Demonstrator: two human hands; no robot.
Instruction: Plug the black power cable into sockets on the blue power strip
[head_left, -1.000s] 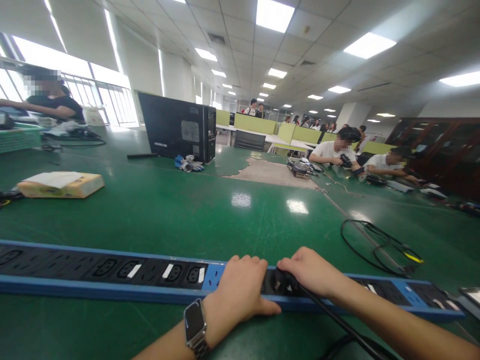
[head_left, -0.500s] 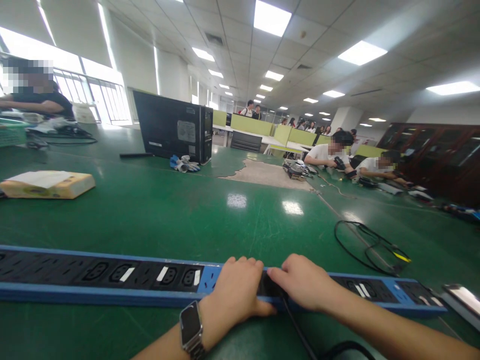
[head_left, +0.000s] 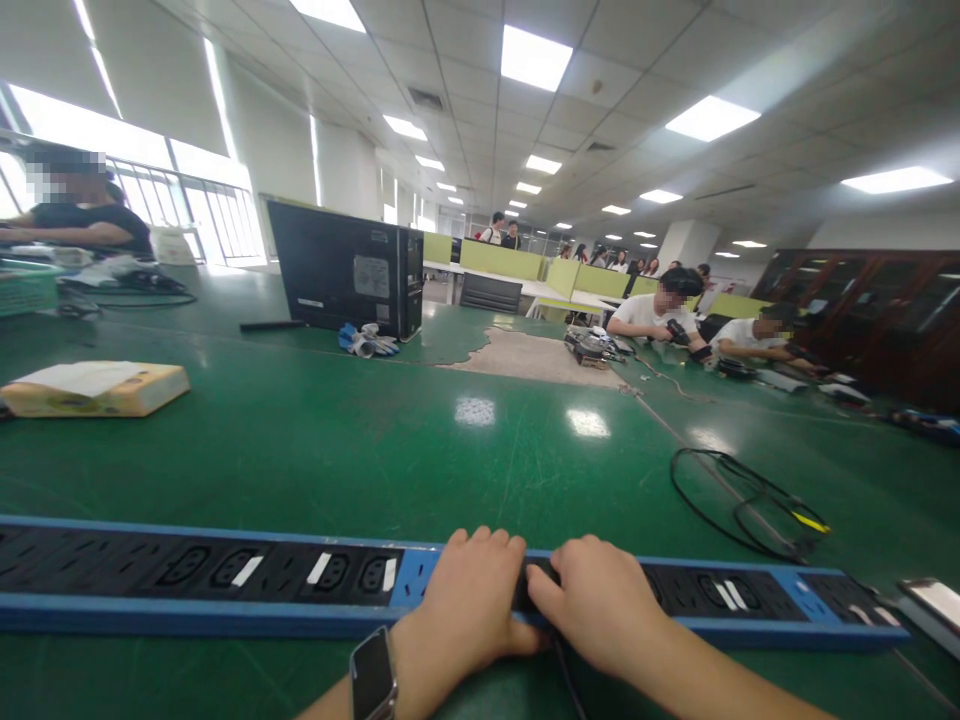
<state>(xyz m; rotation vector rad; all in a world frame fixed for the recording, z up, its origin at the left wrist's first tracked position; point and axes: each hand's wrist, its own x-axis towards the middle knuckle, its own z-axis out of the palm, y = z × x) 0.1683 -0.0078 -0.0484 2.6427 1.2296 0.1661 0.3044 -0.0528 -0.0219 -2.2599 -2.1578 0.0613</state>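
Observation:
A long blue power strip (head_left: 247,612) with black sockets lies across the green table in front of me. My left hand (head_left: 474,597) is wrapped over its middle, fingers on the far edge and thumb on the near side. Beside it, my right hand (head_left: 604,600) is closed around a black plug (head_left: 526,597), held against the sockets. That plug is mostly hidden by my fingers, so how deep it sits cannot be seen. A black cable (head_left: 568,678) runs from under my right hand towards me.
A coiled black cable (head_left: 739,500) and a phone (head_left: 934,606) lie to the right. Further off are a tissue pack (head_left: 97,390), gloves (head_left: 367,341) and a black computer case (head_left: 337,265). Other people sit around the table.
The strip and my hands appear slightly lower in view. My right hand has turned and curled more over the plug, and its cable has swung left.

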